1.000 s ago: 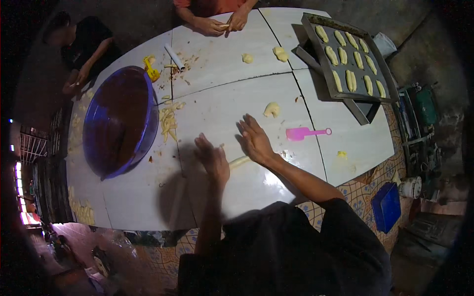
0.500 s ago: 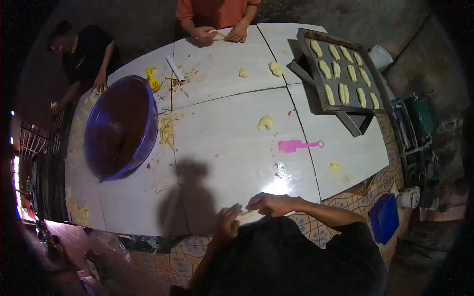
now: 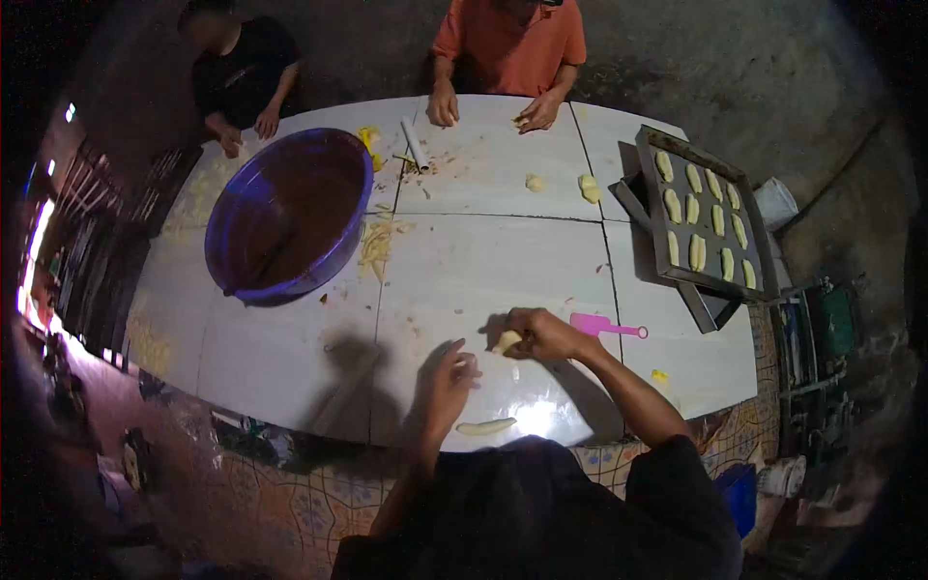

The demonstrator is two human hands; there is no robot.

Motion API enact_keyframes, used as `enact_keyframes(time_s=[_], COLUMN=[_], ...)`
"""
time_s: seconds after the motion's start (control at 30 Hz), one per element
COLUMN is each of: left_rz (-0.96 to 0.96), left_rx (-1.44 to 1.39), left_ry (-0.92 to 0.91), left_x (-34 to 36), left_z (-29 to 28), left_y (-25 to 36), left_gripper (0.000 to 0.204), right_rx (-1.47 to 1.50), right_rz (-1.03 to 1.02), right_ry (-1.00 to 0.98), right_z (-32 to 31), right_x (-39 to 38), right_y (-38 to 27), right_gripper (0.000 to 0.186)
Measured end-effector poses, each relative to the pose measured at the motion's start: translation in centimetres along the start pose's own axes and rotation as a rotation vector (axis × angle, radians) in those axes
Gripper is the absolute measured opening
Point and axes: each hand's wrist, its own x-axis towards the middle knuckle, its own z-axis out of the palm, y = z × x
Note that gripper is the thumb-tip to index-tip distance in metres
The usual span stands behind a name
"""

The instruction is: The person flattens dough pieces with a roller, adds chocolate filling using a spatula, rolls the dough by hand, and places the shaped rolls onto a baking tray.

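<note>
My right hand (image 3: 543, 334) is closed on a pale dough lump (image 3: 507, 341) over the middle of the white table (image 3: 464, 261). My left hand (image 3: 452, 379) hovers to its left, fingers apart, holding nothing. Between me and both hands, a rolled strip of dough (image 3: 486, 426) lies near the table's front edge. A pink plastic scraper (image 3: 592, 324) rests just right of my right hand, partly behind it.
A large purple basin (image 3: 353, 246) stands at left beside scattered dough scraps (image 3: 375, 246). A metal tray (image 3: 667, 242) at right holds several shaped dough pieces. Two small dough lumps (image 3: 589, 188) lie farther off. Two people (image 3: 507, 48) work across the table.
The rolled dough strip, earlier between both my hands, now lies on the table. My right hand has reached forward and grasped the dough lump; my left has let go and moved forward.
</note>
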Motion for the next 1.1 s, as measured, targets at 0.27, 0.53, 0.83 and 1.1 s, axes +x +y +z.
enact_keyframes(time_s=[0.27, 0.53, 0.83, 1.1], left_rz=[0.044, 0.463, 0.561, 0.42], left_rx=[-0.027, 1.109, 1.221, 1.546], left_ry=[-0.085, 0.192, -0.362, 0.301], left_x=[-0.5, 0.3, -1.5, -1.4], left_z=[0.8, 0.1, 0.7, -6.5], left_y=[-3.5, -5.1, -2.5, -4.7], left_gripper=[0.024, 0.037, 0.086, 0.094], right_rx=[0.088, 0.063, -0.743, -0.744], right_rz=[-0.07, 0.114, -0.041, -0.025], right_ry=[0.62, 0.579, 0.362, 0.44], right_z=[8.8, 13.0, 14.0, 13.7], right_x=[-2.9, -2.5, -4.9, -6.0], right_y=[-1.7, 3.3, 4.0, 5.7], right_gripper=[0.048, 0.039, 0.062, 0.05])
